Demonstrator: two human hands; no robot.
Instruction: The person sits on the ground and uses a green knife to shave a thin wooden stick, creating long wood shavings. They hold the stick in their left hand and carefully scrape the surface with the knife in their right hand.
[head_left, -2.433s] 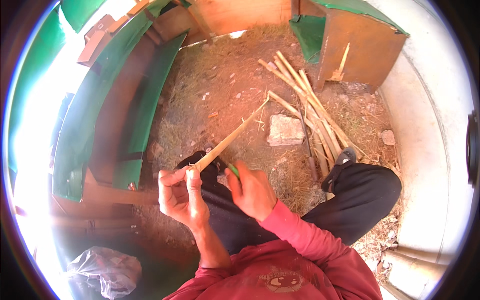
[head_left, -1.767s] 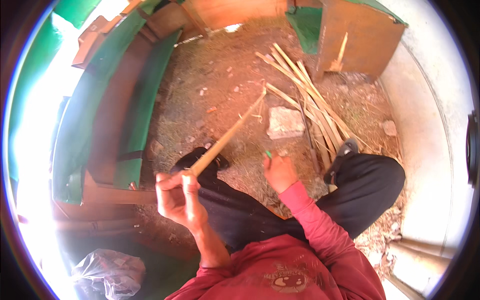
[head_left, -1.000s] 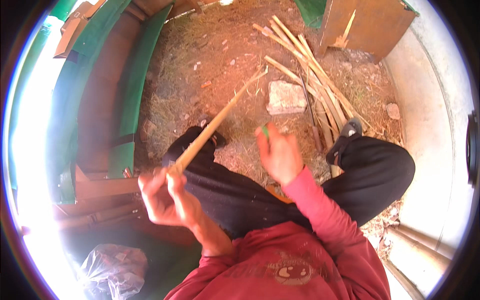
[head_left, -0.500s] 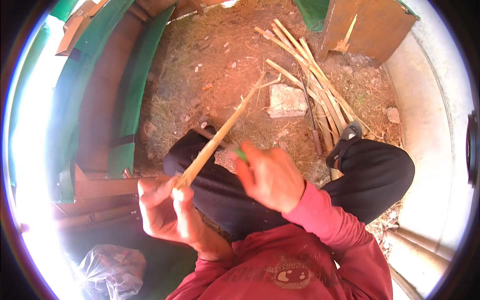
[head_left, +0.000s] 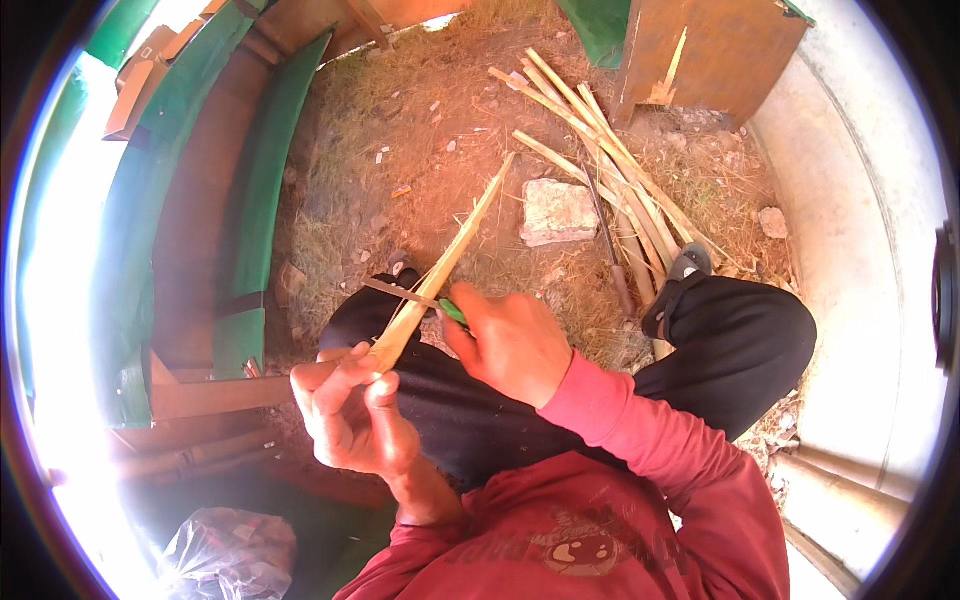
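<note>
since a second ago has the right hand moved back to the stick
Yes. The right hand came in from near the pale stone and now meets the stick with its knife.

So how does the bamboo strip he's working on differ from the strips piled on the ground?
The held strip is gripped at its near end by the left hand and slants up off the ground; the piled strips lie flat on the dirt. A knife in the right hand crosses the held strip; nothing touches the pile. The held strip is alone, the piled ones many. All are pale, long and thin.

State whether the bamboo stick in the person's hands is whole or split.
Split: the bamboo stick forks into two strips near the left hand.
</note>
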